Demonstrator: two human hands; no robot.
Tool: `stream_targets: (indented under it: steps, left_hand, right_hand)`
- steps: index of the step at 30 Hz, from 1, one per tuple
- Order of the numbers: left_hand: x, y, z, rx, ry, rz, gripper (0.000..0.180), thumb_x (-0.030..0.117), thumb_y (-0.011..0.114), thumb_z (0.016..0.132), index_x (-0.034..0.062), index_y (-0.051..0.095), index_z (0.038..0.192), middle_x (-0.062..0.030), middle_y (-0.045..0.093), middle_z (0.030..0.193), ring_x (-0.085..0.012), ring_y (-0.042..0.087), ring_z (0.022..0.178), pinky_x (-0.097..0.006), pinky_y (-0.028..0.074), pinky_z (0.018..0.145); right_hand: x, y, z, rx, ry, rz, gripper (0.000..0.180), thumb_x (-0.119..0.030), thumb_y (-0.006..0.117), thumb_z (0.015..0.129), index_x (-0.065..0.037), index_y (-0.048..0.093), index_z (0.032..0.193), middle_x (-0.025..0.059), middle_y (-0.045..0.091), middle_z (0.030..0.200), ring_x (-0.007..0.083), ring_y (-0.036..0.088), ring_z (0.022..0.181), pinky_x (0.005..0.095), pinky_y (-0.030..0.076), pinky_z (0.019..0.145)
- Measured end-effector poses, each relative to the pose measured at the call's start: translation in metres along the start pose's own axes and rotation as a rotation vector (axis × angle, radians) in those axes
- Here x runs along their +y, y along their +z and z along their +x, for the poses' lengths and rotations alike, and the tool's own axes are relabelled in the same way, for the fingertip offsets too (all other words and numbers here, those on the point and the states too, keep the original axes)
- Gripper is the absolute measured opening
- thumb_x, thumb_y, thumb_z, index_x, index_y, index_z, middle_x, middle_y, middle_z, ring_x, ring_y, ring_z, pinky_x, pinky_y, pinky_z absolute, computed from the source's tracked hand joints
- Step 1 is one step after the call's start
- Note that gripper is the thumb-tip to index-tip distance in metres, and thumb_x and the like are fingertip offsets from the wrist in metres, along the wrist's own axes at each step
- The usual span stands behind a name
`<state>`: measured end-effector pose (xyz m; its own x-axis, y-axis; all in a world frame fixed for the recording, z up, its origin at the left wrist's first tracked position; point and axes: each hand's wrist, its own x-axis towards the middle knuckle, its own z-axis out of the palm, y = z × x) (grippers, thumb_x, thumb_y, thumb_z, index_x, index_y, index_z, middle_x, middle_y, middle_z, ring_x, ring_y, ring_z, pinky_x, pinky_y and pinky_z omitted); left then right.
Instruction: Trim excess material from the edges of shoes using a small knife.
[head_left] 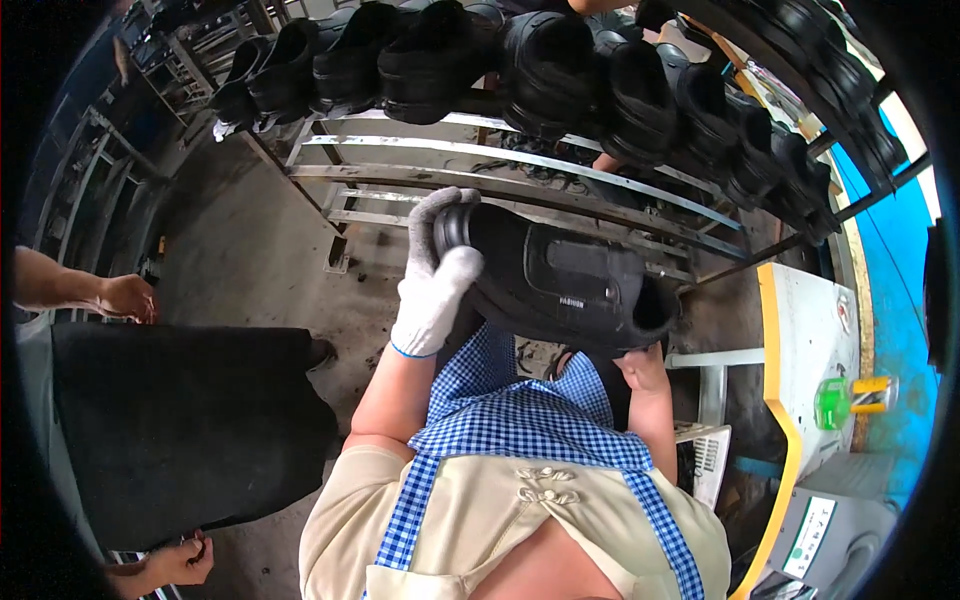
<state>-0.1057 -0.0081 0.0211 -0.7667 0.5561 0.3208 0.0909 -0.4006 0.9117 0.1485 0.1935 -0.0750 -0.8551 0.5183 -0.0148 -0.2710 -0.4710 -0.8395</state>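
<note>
A single black shoe (560,275) is held up in front of my apron, lying roughly sideways with its toe to the left and its foot opening to the right. My left hand (435,275), in a white and grey knit glove, is closed round the toe, with the thumb over the near side. At the heel end, my bare right hand (642,368) supports the shoe from below. Its fingers are mostly hidden behind the heel.
Black shoes (440,65) line a metal rack (480,185) just ahead. At left another person's hands (130,298) are beside a large black panel (190,420). A white, yellow-edged table (810,340) at right carries a green bottle (832,403) and a grey machine (840,510).
</note>
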Motion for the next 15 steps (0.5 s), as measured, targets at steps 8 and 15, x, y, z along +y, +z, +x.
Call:
stream_targets:
  steps: [8,15]
  left_hand:
    - [0.003,0.014,0.037,0.246,-0.218,-0.651,0.050,0.050,0.046,0.099,0.0122,0.051,0.132,-0.0097,0.053,0.131,-0.0237,0.050,0.121,-0.041,0.043,0.103]
    - [0.017,0.025,0.014,0.123,-0.014,-0.580,0.065,0.060,0.052,0.092,0.0163,0.046,0.140,-0.0065,0.053,0.132,-0.0245,0.052,0.117,-0.042,0.049,0.093]
  right_hand:
    - [-0.073,0.045,0.043,-0.192,-0.155,-0.130,0.072,-0.045,0.075,0.082,0.003,0.045,0.128,0.0114,0.065,0.090,0.0053,0.040,0.039,0.0296,0.048,0.046]
    - [-0.115,0.064,0.029,-0.192,-0.136,0.025,0.058,-0.009,0.078,0.069,-0.001,0.051,0.119,0.0145,0.067,0.095,0.0270,0.065,0.060,0.0324,0.051,0.044]
